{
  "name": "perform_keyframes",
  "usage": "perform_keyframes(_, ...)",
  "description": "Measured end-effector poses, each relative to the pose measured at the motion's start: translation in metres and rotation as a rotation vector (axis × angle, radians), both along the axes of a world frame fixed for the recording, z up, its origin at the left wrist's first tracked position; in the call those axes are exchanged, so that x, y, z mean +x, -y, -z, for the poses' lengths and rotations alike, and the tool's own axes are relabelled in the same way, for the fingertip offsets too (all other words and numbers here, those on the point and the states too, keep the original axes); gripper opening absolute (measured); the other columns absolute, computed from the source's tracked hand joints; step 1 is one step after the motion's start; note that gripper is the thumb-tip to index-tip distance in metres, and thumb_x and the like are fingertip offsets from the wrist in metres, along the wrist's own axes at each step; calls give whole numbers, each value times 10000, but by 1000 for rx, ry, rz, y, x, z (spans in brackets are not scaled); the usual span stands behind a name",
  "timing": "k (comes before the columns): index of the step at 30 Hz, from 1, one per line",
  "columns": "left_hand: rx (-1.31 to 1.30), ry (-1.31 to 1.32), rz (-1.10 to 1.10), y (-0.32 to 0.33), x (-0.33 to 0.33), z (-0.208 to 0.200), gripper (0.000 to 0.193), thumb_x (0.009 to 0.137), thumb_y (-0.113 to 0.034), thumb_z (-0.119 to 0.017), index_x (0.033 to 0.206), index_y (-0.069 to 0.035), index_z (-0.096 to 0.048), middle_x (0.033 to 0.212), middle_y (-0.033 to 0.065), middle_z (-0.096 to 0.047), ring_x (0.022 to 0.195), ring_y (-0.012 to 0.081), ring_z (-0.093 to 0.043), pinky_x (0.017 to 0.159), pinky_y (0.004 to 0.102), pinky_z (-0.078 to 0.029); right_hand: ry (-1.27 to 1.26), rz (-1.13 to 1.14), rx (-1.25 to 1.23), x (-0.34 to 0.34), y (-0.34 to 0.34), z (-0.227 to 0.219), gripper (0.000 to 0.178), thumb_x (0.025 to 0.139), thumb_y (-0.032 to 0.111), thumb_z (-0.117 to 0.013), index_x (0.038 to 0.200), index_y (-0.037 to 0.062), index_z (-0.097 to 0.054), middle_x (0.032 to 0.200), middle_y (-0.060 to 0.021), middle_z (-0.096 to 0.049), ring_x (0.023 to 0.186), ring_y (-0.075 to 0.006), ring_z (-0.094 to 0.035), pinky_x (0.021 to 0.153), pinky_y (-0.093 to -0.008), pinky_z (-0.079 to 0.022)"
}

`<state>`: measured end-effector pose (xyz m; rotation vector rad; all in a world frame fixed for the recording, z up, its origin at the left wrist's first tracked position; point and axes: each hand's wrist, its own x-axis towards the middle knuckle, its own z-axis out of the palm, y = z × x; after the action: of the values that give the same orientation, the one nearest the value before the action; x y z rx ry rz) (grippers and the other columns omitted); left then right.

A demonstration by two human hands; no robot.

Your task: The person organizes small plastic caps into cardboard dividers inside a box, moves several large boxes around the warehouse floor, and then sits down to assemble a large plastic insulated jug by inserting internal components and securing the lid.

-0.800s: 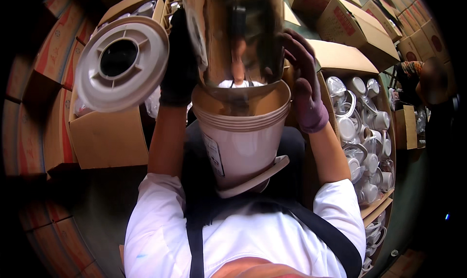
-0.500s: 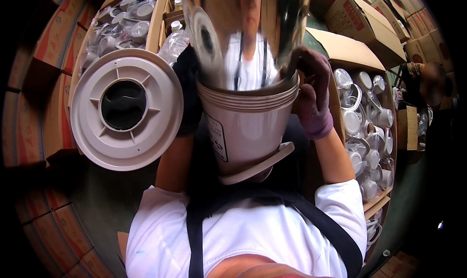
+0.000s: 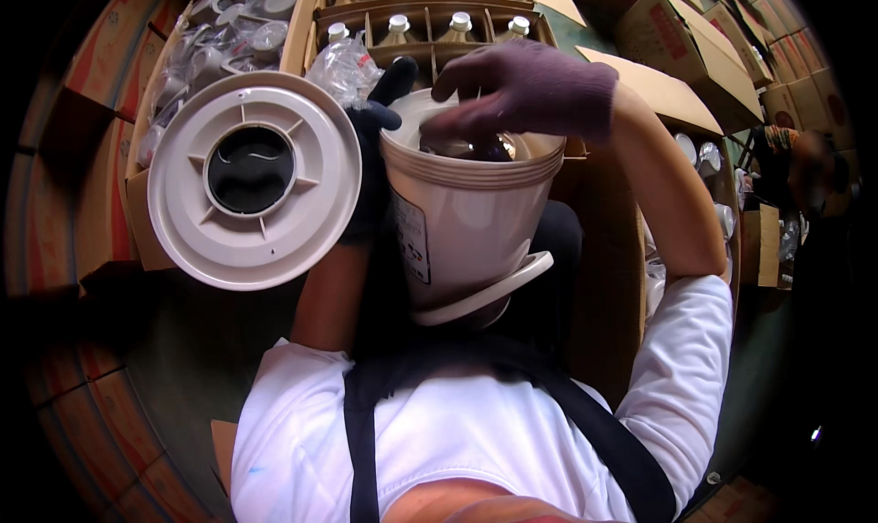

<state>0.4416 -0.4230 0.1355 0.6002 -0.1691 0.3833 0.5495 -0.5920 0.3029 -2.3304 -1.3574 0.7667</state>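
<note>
A light grey plastic bucket [image 3: 471,226] with a ridged rim and a lowered handle [image 3: 494,294] stands tilted before me. Shiny metal [image 3: 498,146] shows inside its mouth. My right hand [image 3: 540,89], in a purple glove, reaches over the far rim; its fingers are apart, with the lower ones blurred over the metal. At the bucket's left side, my left hand [image 3: 375,119], in a dark glove, holds a round lid [image 3: 315,235] with a black centre. Its thumb sticks up by the rim, and the lid hides part of the hand.
Ahead, a divided carton [image 3: 361,16] holds several white-capped bottles [image 3: 398,29], with clear plastic wrap [image 3: 346,70] at its near corner. Bagged grey plastic parts [image 3: 215,43] fill a box at left; another box [image 3: 594,240] is at right. Stacked cartons [image 3: 101,157] line the left. Another person [image 3: 814,166] is far right.
The tall mirror-like metal container no longer rises above the bucket; shiny metal now shows inside. My right hand has moved from the bucket's right side over its mouth. The lid shifted slightly right and up.
</note>
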Motion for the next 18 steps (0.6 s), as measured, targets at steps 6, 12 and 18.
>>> perform_keyframes(6, -184, 89, 209, -6, 9, -4, 543, 1006, -377, -328, 1321, 61, -393, 1420, 227, -377, 1295, 322, -418, 1085, 454, -362, -55, -254, -27, 16, 6, 9, 421, 785, 187, -757, 1164, 90, -601, 1085, -100, -582, 1024, -215, -575, 878, -336, -496)
perform_keyframes(12, 840, -39, -427, -73, 61, -41, 452, 973, -198, -467, 1382, -22, -386, 1419, 187, -389, 1292, 367, -402, 1067, 460, -366, -528, 188, 572, 35, 20, 34, 392, 942, 213, -545, 1318, 114, -495, 1289, -109, -533, 1167, -225, -539, 974, -362, -467)
perform_keyframes(18, 1361, 123, -795, -36, 62, -77, 440, 959, -248, -527, 1363, -95, -445, 1382, 173, -434, 1269, 322, -437, 1053, 404, -353, -244, 252, 1098, 35, 20, 61, 711, 881, 501, -527, 1435, 141, -264, 1422, -157, -390, 1317, -240, -387, 1105, -378, -275)
